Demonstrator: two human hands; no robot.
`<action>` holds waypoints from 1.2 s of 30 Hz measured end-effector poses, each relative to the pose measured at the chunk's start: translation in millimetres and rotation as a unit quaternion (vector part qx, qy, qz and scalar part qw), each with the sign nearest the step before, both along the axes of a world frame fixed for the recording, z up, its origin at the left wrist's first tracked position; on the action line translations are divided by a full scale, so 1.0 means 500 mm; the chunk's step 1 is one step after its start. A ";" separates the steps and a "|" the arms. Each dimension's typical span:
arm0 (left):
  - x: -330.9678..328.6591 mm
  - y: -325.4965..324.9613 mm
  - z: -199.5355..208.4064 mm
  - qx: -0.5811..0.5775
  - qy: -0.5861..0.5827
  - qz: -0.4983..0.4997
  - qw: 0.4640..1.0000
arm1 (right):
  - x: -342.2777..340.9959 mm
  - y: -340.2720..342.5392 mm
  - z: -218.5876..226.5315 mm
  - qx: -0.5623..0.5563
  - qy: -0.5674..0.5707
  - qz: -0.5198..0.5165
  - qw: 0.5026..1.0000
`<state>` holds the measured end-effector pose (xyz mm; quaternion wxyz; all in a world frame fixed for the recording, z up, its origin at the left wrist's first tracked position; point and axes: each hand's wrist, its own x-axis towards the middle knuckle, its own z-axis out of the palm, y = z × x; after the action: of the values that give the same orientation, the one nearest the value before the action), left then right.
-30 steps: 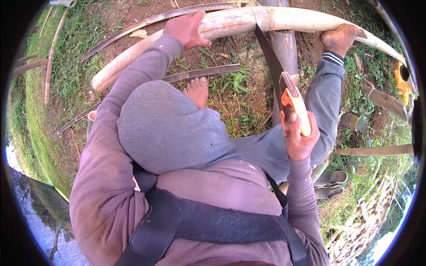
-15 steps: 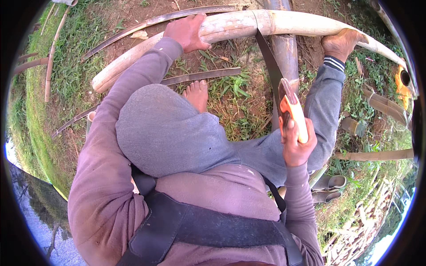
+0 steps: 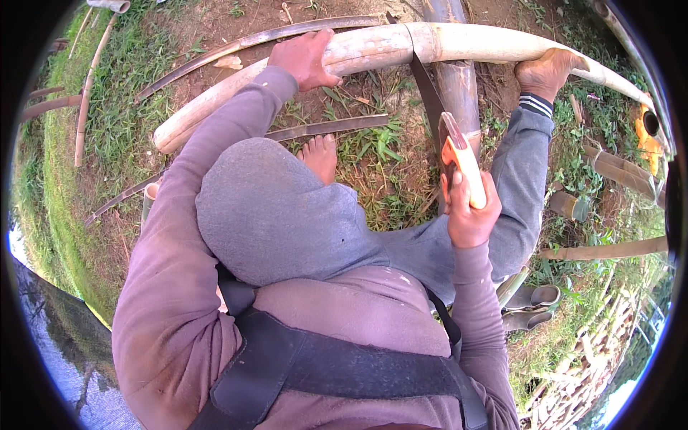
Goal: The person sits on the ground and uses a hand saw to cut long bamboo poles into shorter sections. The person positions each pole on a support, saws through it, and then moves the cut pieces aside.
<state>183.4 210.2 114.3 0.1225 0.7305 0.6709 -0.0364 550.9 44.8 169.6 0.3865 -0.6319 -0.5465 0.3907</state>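
Cream bamboo, the pole (image 3: 494,41) lies across a log (image 3: 459,89), and a saw (image 3: 430,93) crosses it just outside the log's left edge. A bare foot (image 3: 543,75) on the pole and the left hand (image 3: 304,61) gripping it should brace firmly, while the right hand (image 3: 474,218), closed round the saw's handle, best takes long, straight, untwisted strokes.

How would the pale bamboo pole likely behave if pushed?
The pale bamboo pole would probably stay stiff, given its thick, jointed stem. Its rounded surface may let it roll on the darker pole crossing beneath, though the left hand and right foot on it may resist.
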 end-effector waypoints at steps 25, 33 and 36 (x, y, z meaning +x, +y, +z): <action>0.032 0.013 -0.032 0.040 -0.038 -0.032 0.998 | -0.079 0.177 -0.096 0.039 0.029 -0.019 0.999; 0.004 -0.014 -0.026 0.024 -0.027 0.004 0.999 | 0.002 -0.033 0.010 0.018 0.018 0.012 1.000; 0.009 -0.019 -0.029 0.020 -0.025 0.008 0.999 | 0.040 -0.112 0.066 0.009 -0.009 -0.001 1.000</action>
<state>187.9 200.8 99.6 0.1243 0.7279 0.6744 -0.0037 570.8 -11.3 202.7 0.3874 -0.6325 -0.5526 0.3801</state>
